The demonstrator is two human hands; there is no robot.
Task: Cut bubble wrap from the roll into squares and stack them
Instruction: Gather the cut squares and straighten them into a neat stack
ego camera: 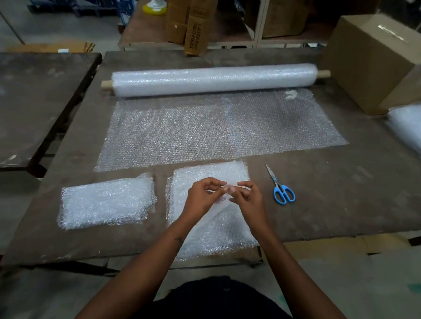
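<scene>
Bubble wrap is present as one roll (215, 79) with its sheet spread beyond the fingers, one stack (107, 203) left of them, and one piece (215, 229) directly beneath, its corner pinched by the left hand (201, 196) and right hand (248, 196). One pair of scissors (280, 187) lies just right of the fingers. All rest on a scuffed brown table (340, 189) in a storeroom with one large box (372, 60) far right.

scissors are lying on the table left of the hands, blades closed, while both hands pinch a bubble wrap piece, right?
Not quite: the head view shows the scissors lying on the table to the right of the hands, not the left. The rest holds: blades closed, left hand and right hand both pinching the bubble wrap piece.
</scene>
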